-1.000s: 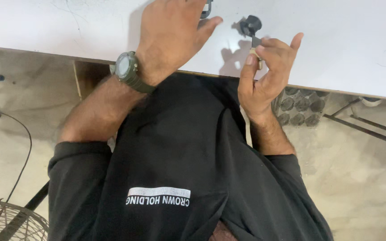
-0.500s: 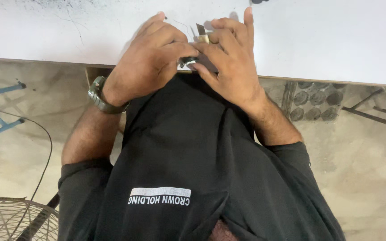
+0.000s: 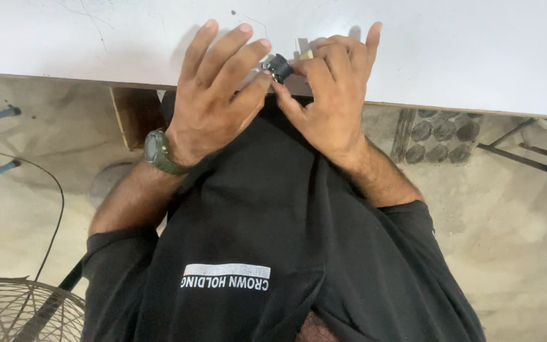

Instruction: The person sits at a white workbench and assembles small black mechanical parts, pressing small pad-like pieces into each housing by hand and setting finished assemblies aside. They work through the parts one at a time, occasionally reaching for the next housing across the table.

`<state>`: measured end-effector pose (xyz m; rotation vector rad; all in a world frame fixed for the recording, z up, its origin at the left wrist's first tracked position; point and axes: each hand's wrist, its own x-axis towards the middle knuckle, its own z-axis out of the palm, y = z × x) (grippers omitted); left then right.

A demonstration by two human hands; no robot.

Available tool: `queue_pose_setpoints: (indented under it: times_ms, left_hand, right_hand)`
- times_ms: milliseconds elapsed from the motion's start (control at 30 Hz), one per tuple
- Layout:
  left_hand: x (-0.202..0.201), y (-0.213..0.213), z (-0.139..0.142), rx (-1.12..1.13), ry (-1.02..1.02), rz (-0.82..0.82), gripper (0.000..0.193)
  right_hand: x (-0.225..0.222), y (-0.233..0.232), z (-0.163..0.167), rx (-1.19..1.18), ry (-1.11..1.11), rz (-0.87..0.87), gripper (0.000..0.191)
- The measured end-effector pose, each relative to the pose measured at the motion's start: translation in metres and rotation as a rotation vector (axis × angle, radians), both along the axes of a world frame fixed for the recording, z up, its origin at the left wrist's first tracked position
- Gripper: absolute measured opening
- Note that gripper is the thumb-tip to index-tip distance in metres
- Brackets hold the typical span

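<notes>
Person in a black short-sleeved shirt [image 3: 273, 209] bearing a white rectangular label with lettering on the chest. A dark green round-faced wristwatch [image 3: 157, 151] circles the left wrist, to the shirt's left; both forearms are bare and hairy.

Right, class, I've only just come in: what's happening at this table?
A person in a black shirt works at the edge of a white table. Both hands meet over a small black part: the left hand, with a dark green watch on its wrist, touches it with its fingertips, and the right hand pinches it from the other side. A wire fan guard sits on the floor.
</notes>
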<state>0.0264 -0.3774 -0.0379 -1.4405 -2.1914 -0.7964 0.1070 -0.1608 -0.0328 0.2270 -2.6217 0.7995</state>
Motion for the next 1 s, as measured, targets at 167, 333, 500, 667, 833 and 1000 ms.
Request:
queue_pose_setpoints:
  times_ms: [167, 333, 500, 667, 833, 1000]
  left_hand:
    - [0.01, 0.002, -0.014, 0.075, -0.15, 0.1, 0.018]
    - [0.015, 0.006, -0.02, 0.153, -0.245, 0.129, 0.017]
    - [0.016, 0.007, -0.016, 0.188, -0.298, 0.131, 0.016]
    - [0.012, 0.007, -0.018, 0.167, -0.19, 0.122, 0.017]
    - [0.015, 0.011, -0.018, 0.126, -0.041, 0.131, 0.013]
    - [0.015, 0.009, -0.014, 0.184, -0.179, 0.122, 0.015]
  right_hand:
    - [0.012, 0.006, -0.009, 0.026, 0.183, 0.033, 0.028]
    - [0.017, 0.002, -0.023, -0.106, 0.137, 0.188, 0.033]
    - [0.011, 0.0, -0.024, -0.098, 0.106, 0.178, 0.034]
    - [0.007, -0.004, -0.019, -0.104, 0.115, 0.181, 0.036]
    - [0.005, -0.007, -0.016, -0.113, 0.132, 0.17, 0.034]
    - [0.004, -0.009, -0.016, -0.107, 0.141, 0.165, 0.034]
